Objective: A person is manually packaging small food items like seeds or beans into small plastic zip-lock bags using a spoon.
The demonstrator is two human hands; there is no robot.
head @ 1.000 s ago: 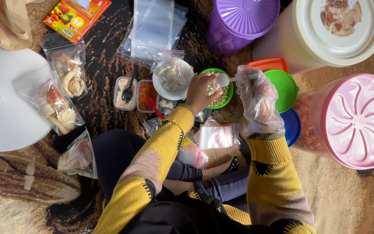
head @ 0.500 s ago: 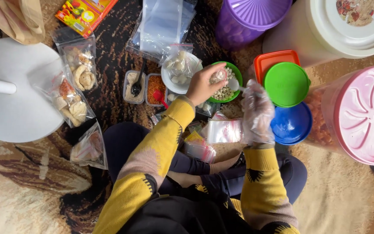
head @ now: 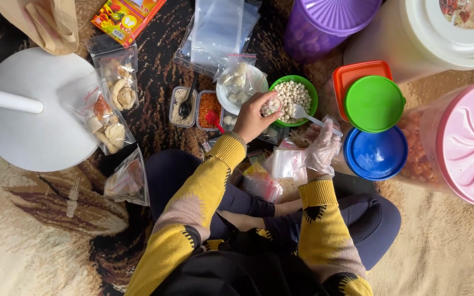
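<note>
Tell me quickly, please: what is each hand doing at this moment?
Left hand: bare, fingers closed on a few pale round pieces over the green bowl.
Right hand: in a clear glove, holding a small clear bag.

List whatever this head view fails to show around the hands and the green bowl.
- Left hand: its fingertips curl over the round green bowl of pale pellets, so what the grip holds is hidden.
- Right hand: a clear plastic glove blurs the fingers.
- Tall purple lidded tub: cut off by the top edge.
</note>
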